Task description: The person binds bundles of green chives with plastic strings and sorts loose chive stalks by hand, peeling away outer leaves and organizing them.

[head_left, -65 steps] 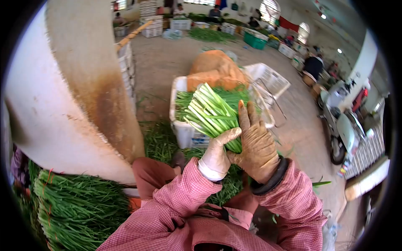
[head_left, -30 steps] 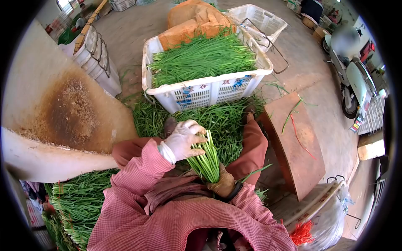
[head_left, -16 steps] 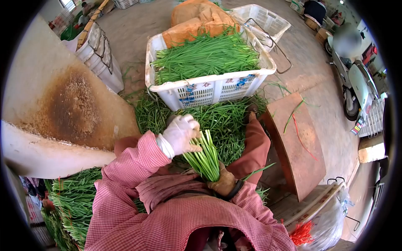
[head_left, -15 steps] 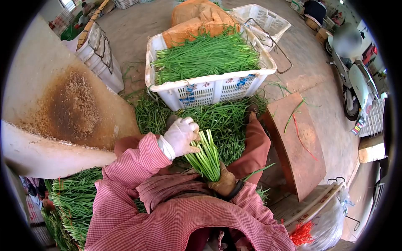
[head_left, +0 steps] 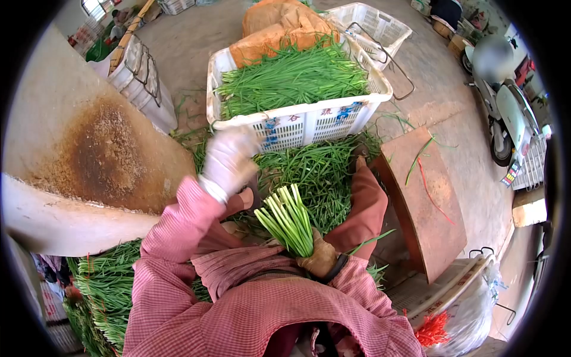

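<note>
My right hand (head_left: 318,257), in a brown glove, is closed around the lower part of a bunch of garlic chives (head_left: 287,219) over my lap. The pale cut ends fan out toward the upper left. My left hand (head_left: 231,156), in a white glove, is raised apart from the bunch, in front of the crate's near left corner. Motion smears its fingers, so what they do is unclear. Beyond it stands a white plastic crate (head_left: 244,134) filled with loose chives (head_left: 291,80). More chive leaves (head_left: 312,172) lie on the floor between my feet.
An orange sack (head_left: 285,27) lies over the crate's back, with another white crate (head_left: 380,27) behind. A brown board stool (head_left: 431,196) stands right, a stained slab (head_left: 107,154) left. Tied chive bundles (head_left: 107,291) lie lower left; red ties (head_left: 431,330) lower right. A scooter (head_left: 505,113) is far right.
My left hand has left the top of the bunch and moved up and left toward the crate. My right hand keeps its hold in nearly the same spot.
</note>
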The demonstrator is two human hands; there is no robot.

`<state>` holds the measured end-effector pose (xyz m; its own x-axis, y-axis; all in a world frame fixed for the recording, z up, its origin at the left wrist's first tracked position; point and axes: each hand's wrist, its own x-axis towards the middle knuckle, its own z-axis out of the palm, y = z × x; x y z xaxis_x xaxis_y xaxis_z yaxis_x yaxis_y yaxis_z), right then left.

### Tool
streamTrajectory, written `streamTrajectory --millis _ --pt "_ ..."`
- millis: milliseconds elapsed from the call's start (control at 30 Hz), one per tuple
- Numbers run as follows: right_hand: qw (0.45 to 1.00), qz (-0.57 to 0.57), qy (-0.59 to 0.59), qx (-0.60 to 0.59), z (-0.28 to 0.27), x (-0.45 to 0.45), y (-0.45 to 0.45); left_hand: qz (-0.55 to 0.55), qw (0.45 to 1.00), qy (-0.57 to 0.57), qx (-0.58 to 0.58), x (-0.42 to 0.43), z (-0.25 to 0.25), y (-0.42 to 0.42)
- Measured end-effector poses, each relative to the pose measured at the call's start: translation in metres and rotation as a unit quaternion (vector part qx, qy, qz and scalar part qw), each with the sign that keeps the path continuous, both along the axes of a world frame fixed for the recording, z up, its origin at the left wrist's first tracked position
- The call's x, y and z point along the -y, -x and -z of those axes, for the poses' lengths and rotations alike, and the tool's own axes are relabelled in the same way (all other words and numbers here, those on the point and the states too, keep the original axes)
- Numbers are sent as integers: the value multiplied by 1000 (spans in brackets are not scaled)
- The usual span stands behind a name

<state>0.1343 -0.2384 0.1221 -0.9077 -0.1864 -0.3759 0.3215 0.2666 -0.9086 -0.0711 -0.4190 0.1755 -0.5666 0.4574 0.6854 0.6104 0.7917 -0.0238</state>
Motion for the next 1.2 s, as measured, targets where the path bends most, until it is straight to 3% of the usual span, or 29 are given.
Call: streamTrajectory --millis 33,100,200,267,300,367,467,500,533,567,633,700,767,800,867,933,967,1000,1100,1133,1200 --pt "1000 -11 17 -21 5 1 -2 128 989 46 63 -9 6 -20" --pt "998 -18 -54 1 7 3 -3 372 901 130 182 -22 13 -48" --pt "998 -3 24 -59 12 4 -2 390 857 222 253 -31 26 -44" --pt "980 -47 -180 72 -1 1 -1 391 851 265 229 -36 34 -43" --pt "980 -46 -181 75 2 0 -3 386 845 307 205 -38 38 -44" --pt "990 -42 -130 -27 17 0 -5 422 853 246 185 -36 23 -38" --pt "990 -41 -125 -48 47 1 -8 314 917 225 95 -24 3 -17" --pt "990 -41 -124 -47 52 1 -10 244 963 93 66 -13 -4 1" --pt "993 -20 -80 -79 54 2 -11 139 983 76 88 -2 -19 16" --pt "993 1 -37 -111 56 2 -12 -69 968 17 241 17 -9 49" --pt "991 6 -11 -135 70 3 -15 -256 914 -175 261 79 18 114" --pt "986 12 16 -163 67 4 -9 -152 988 -28 11 43 -11 67" --pt "994 -22 -96 -54 34 4 -5 116 959 8 257 -12 -34 12" --pt "987 -44 -151 2 23 5 -2 235 946 138 173 -24 -12 -3" --pt "987 -51 -153 2 15 6 -3 351 867 220 277 -38 21 -22" --pt "987 -48 -153 -4 31 6 -5 379 801 238 398 -48 47 -16" --pt "997 -19 -59 -40 64 6 -11 396 759 250 452 -52 53 -12" --pt "996 11 37 -74 82 6 -16 399 757 251 452 -54 53 -13" --pt "996 -62 -55 -17 11 2 -5 422 743 208 476 -56 53 -18" --pt "996 -65 -54 -19 19 4 -6 410 757 191 472 -55 54 -20" --pt "996 -31 73 -44 47 9 -8 365 788 152 472 -53 61 -19"
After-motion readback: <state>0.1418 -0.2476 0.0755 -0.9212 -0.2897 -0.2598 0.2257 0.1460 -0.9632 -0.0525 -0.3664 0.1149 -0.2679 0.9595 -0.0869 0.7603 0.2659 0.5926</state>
